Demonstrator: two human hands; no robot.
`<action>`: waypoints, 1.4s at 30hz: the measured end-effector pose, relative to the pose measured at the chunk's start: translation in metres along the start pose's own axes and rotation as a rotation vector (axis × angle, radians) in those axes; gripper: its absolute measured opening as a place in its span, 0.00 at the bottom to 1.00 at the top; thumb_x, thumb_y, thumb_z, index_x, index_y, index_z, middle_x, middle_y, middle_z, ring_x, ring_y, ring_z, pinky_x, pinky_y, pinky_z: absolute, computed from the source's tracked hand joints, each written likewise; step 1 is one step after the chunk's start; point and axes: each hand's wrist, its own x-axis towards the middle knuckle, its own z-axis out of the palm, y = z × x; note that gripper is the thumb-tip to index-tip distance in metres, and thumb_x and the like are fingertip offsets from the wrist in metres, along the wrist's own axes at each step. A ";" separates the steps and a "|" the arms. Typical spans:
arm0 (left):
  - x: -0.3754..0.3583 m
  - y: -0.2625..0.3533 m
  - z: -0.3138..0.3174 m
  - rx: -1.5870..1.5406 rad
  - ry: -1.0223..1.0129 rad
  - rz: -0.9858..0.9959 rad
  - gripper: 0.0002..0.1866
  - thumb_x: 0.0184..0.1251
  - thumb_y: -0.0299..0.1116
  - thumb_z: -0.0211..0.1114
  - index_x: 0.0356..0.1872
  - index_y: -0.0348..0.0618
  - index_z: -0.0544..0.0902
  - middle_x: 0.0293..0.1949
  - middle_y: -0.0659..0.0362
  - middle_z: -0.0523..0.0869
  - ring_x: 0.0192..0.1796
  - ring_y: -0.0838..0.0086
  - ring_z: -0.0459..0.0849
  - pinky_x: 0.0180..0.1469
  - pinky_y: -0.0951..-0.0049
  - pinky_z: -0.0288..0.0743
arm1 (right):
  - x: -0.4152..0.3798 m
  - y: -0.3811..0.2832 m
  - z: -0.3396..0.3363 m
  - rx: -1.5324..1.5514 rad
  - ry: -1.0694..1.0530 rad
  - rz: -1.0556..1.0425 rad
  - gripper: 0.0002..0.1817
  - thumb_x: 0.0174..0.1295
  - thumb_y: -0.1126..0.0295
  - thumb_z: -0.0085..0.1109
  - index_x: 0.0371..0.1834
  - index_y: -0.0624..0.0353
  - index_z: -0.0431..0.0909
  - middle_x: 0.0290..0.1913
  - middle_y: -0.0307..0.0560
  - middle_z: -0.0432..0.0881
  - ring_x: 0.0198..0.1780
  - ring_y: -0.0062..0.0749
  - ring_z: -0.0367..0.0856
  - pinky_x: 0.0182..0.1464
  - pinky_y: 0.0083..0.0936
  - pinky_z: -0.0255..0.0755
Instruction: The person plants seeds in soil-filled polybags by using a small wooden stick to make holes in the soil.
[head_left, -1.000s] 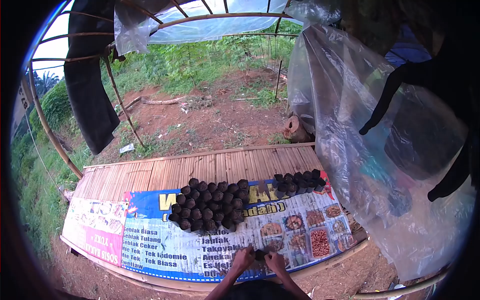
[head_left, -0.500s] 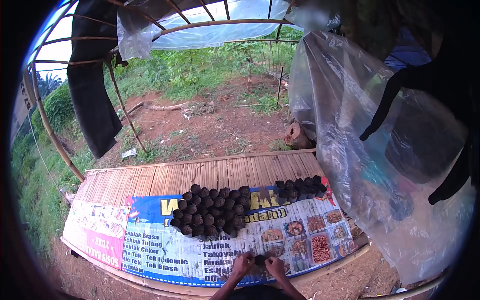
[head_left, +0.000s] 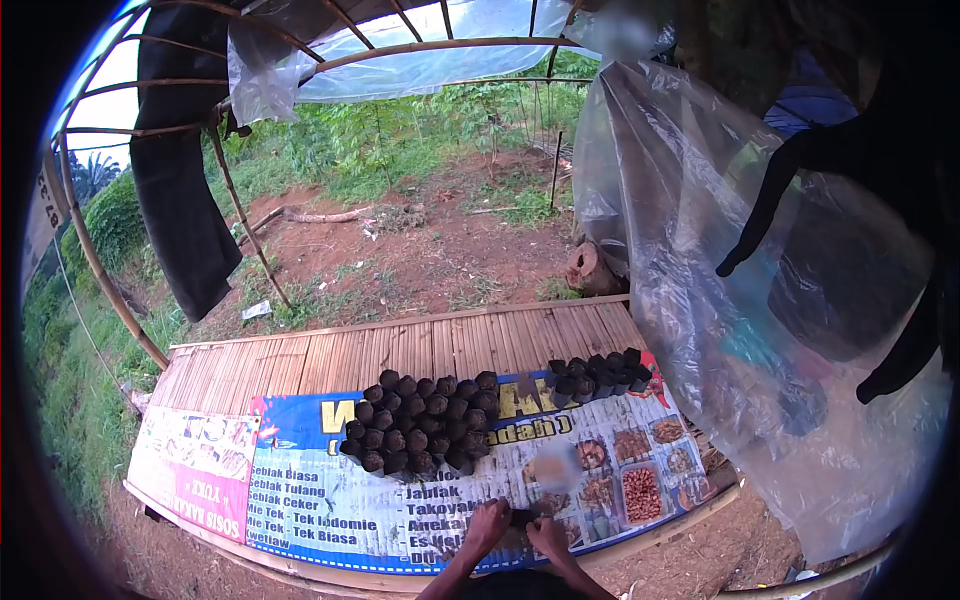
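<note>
Near the front edge of the table, my left hand (head_left: 490,522) and my right hand (head_left: 547,535) are closed from both sides on one small black plastic seedling bag (head_left: 520,517). The bag is mostly hidden by my fingers, so its opening does not show. Farther in, a large cluster of black seedling bags (head_left: 420,420) stands upright, packed together, with dark soil-like filling at their tops. To the right, at the back, sits a smaller group of black seedling bags (head_left: 597,377); what is in them I cannot make out.
Printed food-menu banners (head_left: 330,500) cover the front of a slatted bamboo table (head_left: 400,350). At the right hangs a translucent plastic sheet (head_left: 680,200) with dark cloth (head_left: 780,190) before it. Beyond are a bamboo post (head_left: 245,215), a log (head_left: 590,268) and bare soil (head_left: 400,260).
Both hands stay on the small black bag, with my left hand slightly higher and my right hand slightly left and lower. The two groups of bags stand as before; the view has shifted slightly.
</note>
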 end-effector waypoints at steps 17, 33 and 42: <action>-0.012 0.007 -0.005 -0.129 0.038 -0.062 0.10 0.55 0.32 0.64 0.34 0.37 0.80 0.28 0.46 0.84 0.33 0.49 0.84 0.38 0.53 0.76 | 0.013 -0.004 -0.014 0.101 -0.018 0.080 0.21 0.55 0.49 0.58 0.29 0.59 0.83 0.29 0.59 0.83 0.36 0.57 0.83 0.40 0.47 0.75; -0.005 0.012 -0.003 -0.026 0.039 -0.018 0.09 0.58 0.34 0.63 0.32 0.38 0.80 0.32 0.43 0.83 0.34 0.45 0.83 0.36 0.50 0.77 | 0.005 -0.004 -0.016 0.067 -0.045 0.049 0.20 0.57 0.51 0.58 0.33 0.59 0.83 0.32 0.60 0.84 0.39 0.57 0.83 0.44 0.46 0.75; 0.018 0.015 -0.010 -0.097 0.087 -0.041 0.07 0.59 0.30 0.60 0.31 0.36 0.80 0.33 0.42 0.82 0.36 0.45 0.82 0.40 0.51 0.76 | 0.042 -0.012 -0.028 0.145 0.093 -0.297 0.15 0.55 0.60 0.62 0.25 0.63 0.80 0.25 0.57 0.81 0.31 0.53 0.82 0.35 0.41 0.74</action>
